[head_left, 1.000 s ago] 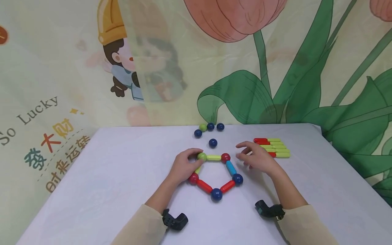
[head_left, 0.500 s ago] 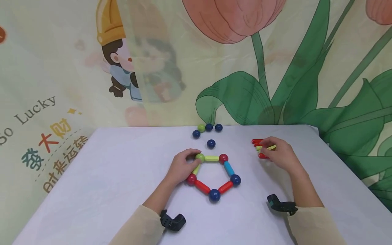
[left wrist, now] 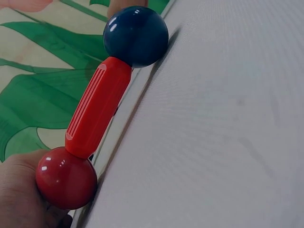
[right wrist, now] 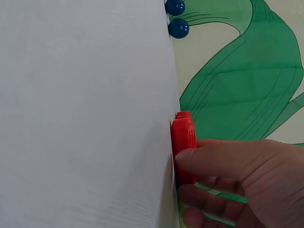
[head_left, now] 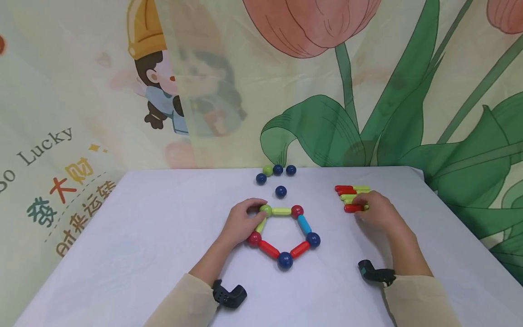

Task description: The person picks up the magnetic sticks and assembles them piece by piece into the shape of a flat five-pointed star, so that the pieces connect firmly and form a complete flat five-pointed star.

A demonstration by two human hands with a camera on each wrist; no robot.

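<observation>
Five balls (head_left: 285,260) and five sticks (head_left: 268,249) make a ring (head_left: 304,225) mid-counter (head_left: 163,218), left hand (head_left: 240,222) pinching its far-left green ball (head_left: 266,209), right hand (head_left: 377,210) touching the nearest red stick (head_left: 352,208) over right (can't tell if gripped), so probably stick-picking time, next calling for a clean pinch.

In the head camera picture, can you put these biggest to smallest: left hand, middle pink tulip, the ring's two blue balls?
1. Middle pink tulip
2. Left hand
3. Front blue ball and side blue ball: too alike to rank; the front one is nearer.
</observation>
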